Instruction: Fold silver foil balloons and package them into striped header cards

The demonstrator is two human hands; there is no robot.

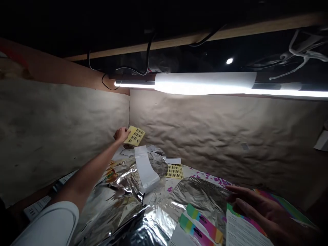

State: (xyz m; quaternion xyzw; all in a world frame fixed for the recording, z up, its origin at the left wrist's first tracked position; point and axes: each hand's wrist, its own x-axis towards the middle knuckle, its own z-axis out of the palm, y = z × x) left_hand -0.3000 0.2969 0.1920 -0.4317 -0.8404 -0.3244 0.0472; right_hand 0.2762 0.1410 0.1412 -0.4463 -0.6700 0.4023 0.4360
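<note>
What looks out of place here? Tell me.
The silver foil sheet stands out: it lies crumpled and heaped in creases rather than flat, and a white paper strip sits draped across it.

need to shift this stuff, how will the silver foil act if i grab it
The foil probably feels light and floppy, given its loose creases, and should crumple, not hold shape. Its glossy face may slip a little. The white strip lying on it could slide off when lifted.
</note>
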